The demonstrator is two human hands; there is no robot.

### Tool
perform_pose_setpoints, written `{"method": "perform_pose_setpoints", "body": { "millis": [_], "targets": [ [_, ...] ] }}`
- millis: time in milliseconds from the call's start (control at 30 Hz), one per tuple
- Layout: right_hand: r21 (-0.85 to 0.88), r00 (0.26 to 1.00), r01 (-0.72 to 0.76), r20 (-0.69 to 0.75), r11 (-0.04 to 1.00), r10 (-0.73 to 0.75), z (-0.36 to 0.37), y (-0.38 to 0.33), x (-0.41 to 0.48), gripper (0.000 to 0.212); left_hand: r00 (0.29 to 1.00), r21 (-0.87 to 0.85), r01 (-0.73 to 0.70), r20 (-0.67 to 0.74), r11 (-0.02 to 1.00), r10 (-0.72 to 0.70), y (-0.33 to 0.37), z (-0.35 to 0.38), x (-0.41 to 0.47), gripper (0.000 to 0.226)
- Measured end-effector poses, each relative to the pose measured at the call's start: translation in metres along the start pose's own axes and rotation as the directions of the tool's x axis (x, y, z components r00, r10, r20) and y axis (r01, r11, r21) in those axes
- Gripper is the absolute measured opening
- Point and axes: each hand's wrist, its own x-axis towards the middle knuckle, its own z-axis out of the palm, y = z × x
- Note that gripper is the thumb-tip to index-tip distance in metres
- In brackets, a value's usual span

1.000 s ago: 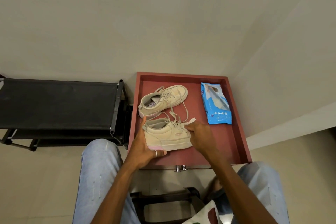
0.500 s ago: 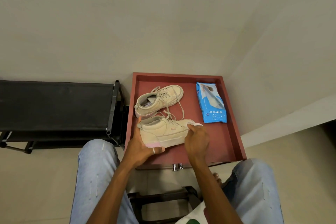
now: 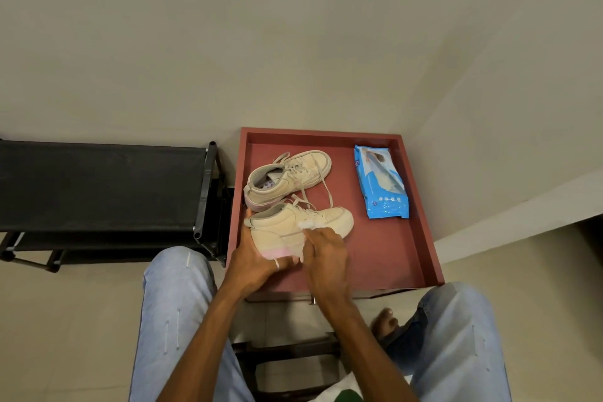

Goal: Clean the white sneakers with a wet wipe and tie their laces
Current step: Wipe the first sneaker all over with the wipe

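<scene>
Wiping is midway, I judge: the left hand [image 3: 257, 261] grips the near sneaker [image 3: 332, 219] at its heel with curled fingers, and the right hand [image 3: 326, 248] pinches the wipe [image 3: 306, 224] against its side. Laces [image 3: 323, 192] on both sneakers lie untied. The tray [image 3: 375, 254] holds it, the far sneaker [image 3: 287, 178] at left, and the wipe pack [image 3: 380, 183] at far right.

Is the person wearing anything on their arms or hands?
No sleeves, gloves or watch show: the left forearm and right forearm are bare. The left grip wears one thin silvery ring; the right grip wears nothing.
</scene>
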Motion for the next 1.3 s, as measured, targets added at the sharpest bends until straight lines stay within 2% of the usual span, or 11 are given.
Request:
{"method": "perform_pose_setpoints", "body": {
  "millis": [167,267,333,433,567,667,733,800,900,1167,1300],
  "targets": [
    [-0.040,0.964,-0.263,-0.048,0.964,0.261,-0.015,0.032,0.029,0.023,1.000,-0.014,0.009,0.022,1.000,-0.009,-0.003,-0.001,0.001,0.127],
    [-0.012,0.920,-0.390,-0.046,0.921,0.389,-0.020,0.045,0.042,0.025,1.000,-0.010,0.011,0.022,1.000,-0.011,-0.003,-0.002,0.001,0.129],
    [-0.019,0.926,-0.378,-0.019,0.925,0.378,-0.019,0.042,0.043,0.026,1.000,-0.012,0.006,0.023,1.000,-0.006,-0.002,-0.001,0.001,0.122],
    [-0.030,0.979,-0.202,-0.001,0.979,0.203,-0.012,0.027,0.028,0.023,1.000,-0.013,0.002,0.007,1.000,-0.002,-0.002,0.000,0.001,0.111],
    [0.023,0.996,-0.074,0.059,0.997,0.072,-0.008,0.024,0.001,0.015,1.000,-0.021,0.013,0.006,1.000,-0.013,-0.003,0.000,0.001,0.114],
    [-0.005,0.993,-0.112,0.022,0.994,0.113,-0.015,0.034,0.011,0.016,1.000,-0.017,0.015,0.014,1.000,-0.015,-0.005,0.000,0.002,0.111],
    [-0.032,0.979,-0.205,-0.008,0.978,0.205,-0.019,0.040,0.026,0.020,1.000,-0.016,0.022,0.019,1.000,-0.022,-0.005,0.000,0.001,0.108],
    [-0.036,0.950,-0.312,0.015,0.950,0.312,-0.021,0.050,0.041,0.025,0.999,-0.014,0.029,0.021,0.999,-0.028,-0.005,0.000,0.001,0.114],
    [-0.016,0.926,-0.375,0.028,0.927,0.375,-0.022,0.057,0.050,0.026,1.000,-0.010,0.020,0.024,1.000,-0.020,-0.005,-0.001,0.002,0.126],
    [-0.019,0.981,-0.192,0.010,0.981,0.192,-0.016,0.042,0.007,0.024,1.000,-0.004,0.023,0.015,1.000,-0.023,-0.010,-0.001,0.004,0.109],
    [-0.025,0.956,-0.293,0.025,0.956,0.293,-0.022,0.053,0.031,0.026,1.000,-0.012,0.008,0.028,1.000,-0.008,-0.008,0.000,0.004,0.118]
  ]
}}
